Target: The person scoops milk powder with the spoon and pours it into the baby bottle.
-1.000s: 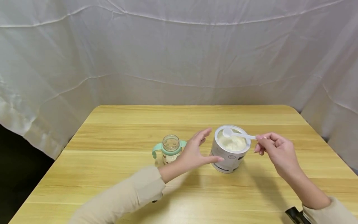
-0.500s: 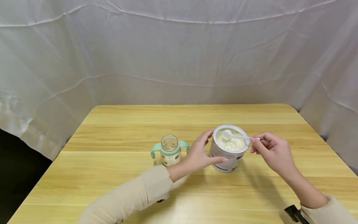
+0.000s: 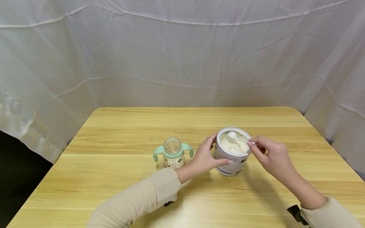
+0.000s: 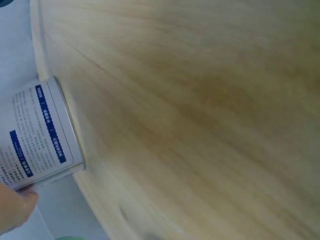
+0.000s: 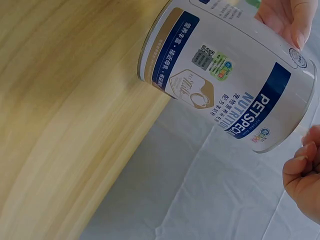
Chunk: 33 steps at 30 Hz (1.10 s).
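A white milk powder tin [image 3: 226, 166], lidless, stands on the table with pale powder [image 3: 234, 147] inside. My left hand [image 3: 203, 158] holds its left side, thumb across the front and fingers toward the back. In the right wrist view the tin [image 5: 225, 75] shows its printed label, with part of the left hand [image 5: 287, 20] against it. Between thumb and fingers, my right hand [image 3: 273, 155] pinches the handle of a white scoop [image 3: 232, 135]. The scoop's bowl is over the powder, inside the rim's outline; whether it touches the powder I cannot tell.
Left of the tin stands a clear baby bottle [image 3: 172, 155] without a cap, with a mint-green collar and two handles. The wooden table [image 3: 114, 136] ends at a pale curtain [image 3: 182, 63] behind. Black devices are strapped at both wrists.
My left hand has moved right, from beside the tin onto its side. My right hand has shifted left, bringing the scoop lower over the powder.
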Available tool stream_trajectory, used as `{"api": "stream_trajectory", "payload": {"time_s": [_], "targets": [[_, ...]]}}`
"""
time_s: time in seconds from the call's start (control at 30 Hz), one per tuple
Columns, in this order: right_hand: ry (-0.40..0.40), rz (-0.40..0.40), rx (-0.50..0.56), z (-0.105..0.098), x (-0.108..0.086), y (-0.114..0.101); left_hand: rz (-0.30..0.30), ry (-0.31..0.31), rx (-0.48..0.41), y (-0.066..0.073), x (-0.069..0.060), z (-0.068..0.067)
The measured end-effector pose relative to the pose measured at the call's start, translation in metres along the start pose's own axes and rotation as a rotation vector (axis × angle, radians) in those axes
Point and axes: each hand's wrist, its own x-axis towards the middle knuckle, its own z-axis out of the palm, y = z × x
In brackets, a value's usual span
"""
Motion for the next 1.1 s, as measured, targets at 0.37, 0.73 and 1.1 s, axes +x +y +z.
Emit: {"api": "stream_trajectory", "payload": {"time_s": [0.37, 0.73, 1.1], "targets": [[-0.041, -0.031, -0.028, 0.000, 0.005, -0.001, 0.022, -0.025, -0.033, -0.006, 0.003, -0.001], [-0.181, 0.005, -0.031, -0.001, 0.011, -0.007, 0.037, -0.026, -0.040, -0.008, 0.002, -0.001], [-0.346, 0.100, 0.090, -0.005, 0.017, -0.014, 0.051, -0.019, -0.049, -0.009, 0.003, 0.000]]}}
